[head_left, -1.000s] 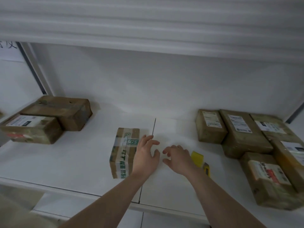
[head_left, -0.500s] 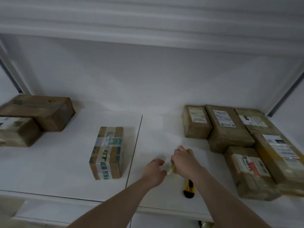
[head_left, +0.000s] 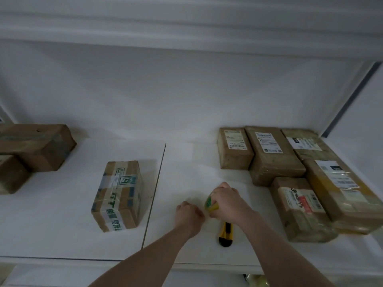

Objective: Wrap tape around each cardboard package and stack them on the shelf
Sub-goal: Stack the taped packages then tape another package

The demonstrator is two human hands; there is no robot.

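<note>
On the white shelf, a little right of the seam between its two boards, my right hand grips the roll of tape. My fingers are curled over the top of the roll, so only a part of its yellowish side with a small green mark shows at the left of my knuckles. My left hand is just beside the roll, on its left, with the fingers curled in; it seems to pinch something at the roll, perhaps the tape end, but I cannot tell this for sure.

The package with green printed tape lies flat on the left board, well apart from my left hand, with bare shelf between them. Directly under my right wrist lies a yellow and black utility knife, its black end pointing toward me. To the right of my right hand stands a group of five labelled packages, packed close together and touching each other; the nearest one, with a red mark on its label, is near my right forearm. At the far left two more brown packages lie against each other, partly cut off by the edge of the view.

All the packages are rectangular cardboard boxes, brown and rather worn, with a shiny film of clear tape on them. The ones at the right carry white paper labels. The shelf and its back wall are smooth and plain white.
</note>
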